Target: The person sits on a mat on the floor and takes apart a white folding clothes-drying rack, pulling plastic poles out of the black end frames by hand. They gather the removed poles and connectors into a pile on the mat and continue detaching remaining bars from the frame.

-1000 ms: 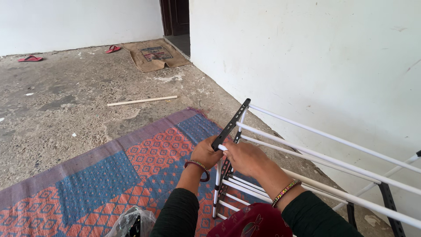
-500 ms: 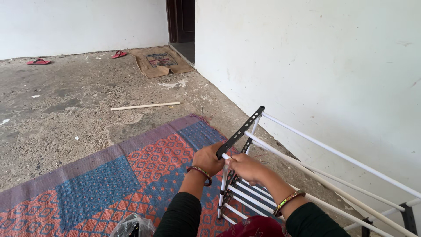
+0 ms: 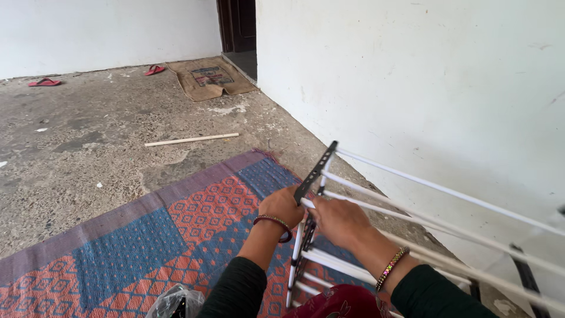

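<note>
Since a moment ago, the black bracket [image 3: 315,172] tilts a little higher on the drying rack [image 3: 412,224].
Left hand [image 3: 283,206] and right hand [image 3: 338,221] both grip the rack's end frame over the mat's [image 3: 147,235] right edge; rails spread, unfolding seemingly partway done.

lighting: even, soft daylight; you get no hard glare anywhere. the white wall [image 3: 412,88] on your right is the brightest area, near washed out but still showing faint marks. the doorway [image 3: 238,26] at the top is the darkest patch, its detail lost. shadows: weak and diffuse; a faint one lies under the drying rack [image 3: 424,218] on the patterned mat [image 3: 147,235]. sharpness: the concrete floor [image 3: 88,147] and mat weave read clearly; your left hand [image 3: 283,205] and right hand [image 3: 338,221] show slight motion softness. the rack's rods smear a little towards the right edge. distortion: mild wide-angle stretch at the corners.
</note>
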